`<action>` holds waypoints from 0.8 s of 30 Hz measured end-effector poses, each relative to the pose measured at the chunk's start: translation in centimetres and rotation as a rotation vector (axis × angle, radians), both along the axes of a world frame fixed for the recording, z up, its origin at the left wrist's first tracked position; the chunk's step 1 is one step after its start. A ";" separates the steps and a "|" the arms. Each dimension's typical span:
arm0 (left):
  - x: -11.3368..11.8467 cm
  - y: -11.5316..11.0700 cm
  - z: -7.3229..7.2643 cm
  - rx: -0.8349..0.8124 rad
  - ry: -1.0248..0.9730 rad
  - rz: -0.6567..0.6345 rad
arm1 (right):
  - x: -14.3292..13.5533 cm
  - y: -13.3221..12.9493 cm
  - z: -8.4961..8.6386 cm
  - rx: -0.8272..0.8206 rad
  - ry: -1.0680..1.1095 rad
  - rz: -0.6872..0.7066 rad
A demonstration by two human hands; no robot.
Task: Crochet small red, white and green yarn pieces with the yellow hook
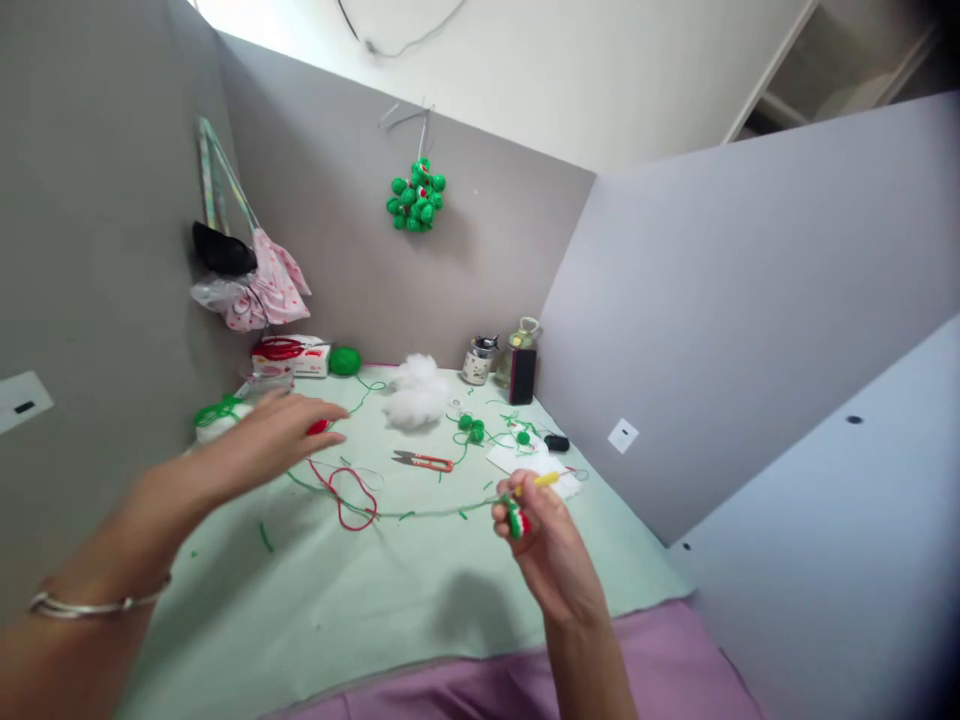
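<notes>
My right hand [541, 520] is closed around a yellow-handled crochet hook [547, 480] and a small crocheted piece [517, 518] in green, white and red. Green yarn [435, 513] runs from that piece leftward over the table. My left hand [289, 430] is raised over the left part of the table, fingers apart, with nothing visibly held. Just behind its fingers shows some red yarn [319, 427], partly hidden. A loop of red yarn [357, 527] lies between the hands, and orange-handled snips [431, 462] lie farther back.
White stuffing [417, 392], a green yarn ball [345, 361] and a box [311, 361] stand at the back. Small green balls [472, 428] lie right of centre. A dark phone [523, 376] leans near a tin [478, 362]. Grey partitions [360, 220] enclose the table [360, 620].
</notes>
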State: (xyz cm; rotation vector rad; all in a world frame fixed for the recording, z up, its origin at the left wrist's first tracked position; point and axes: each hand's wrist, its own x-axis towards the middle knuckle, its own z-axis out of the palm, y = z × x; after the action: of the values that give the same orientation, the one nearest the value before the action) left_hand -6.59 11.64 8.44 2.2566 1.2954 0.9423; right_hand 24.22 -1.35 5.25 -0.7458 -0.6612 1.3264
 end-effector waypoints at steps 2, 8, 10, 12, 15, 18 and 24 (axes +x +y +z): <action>4.2 -2.5 0.0 -0.040 -0.148 -0.111 | -2.1 0.2 -0.1 0.024 -0.014 0.079; 11.1 -7.6 -2.1 -0.759 -0.848 -0.396 | -4.1 0.0 0.2 0.124 0.000 0.034; 10.3 -8.3 -1.3 -0.944 -0.994 -0.497 | -3.9 -0.1 0.0 0.143 -0.026 -0.038; 9.1 -8.7 0.4 -0.973 -1.268 -0.503 | -3.9 -0.2 -0.4 0.139 -0.052 -0.073; 7.9 -8.9 2.1 -0.526 -1.344 -0.389 | -4.3 -0.3 -1.0 0.139 -0.049 -0.090; 8.1 -8.9 1.1 -0.164 -0.950 -0.351 | -4.6 -0.5 -1.6 0.182 -0.068 -0.160; 9.8 -9.8 -3.7 -0.441 -0.684 -0.231 | -5.3 -1.0 -3.3 0.358 -0.417 -0.380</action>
State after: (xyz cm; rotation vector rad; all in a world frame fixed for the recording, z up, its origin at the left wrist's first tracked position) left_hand 3.17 1.80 4.78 1.5063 0.8095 1.0779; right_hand 18.94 -2.39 1.91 -0.8103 -1.0013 0.6822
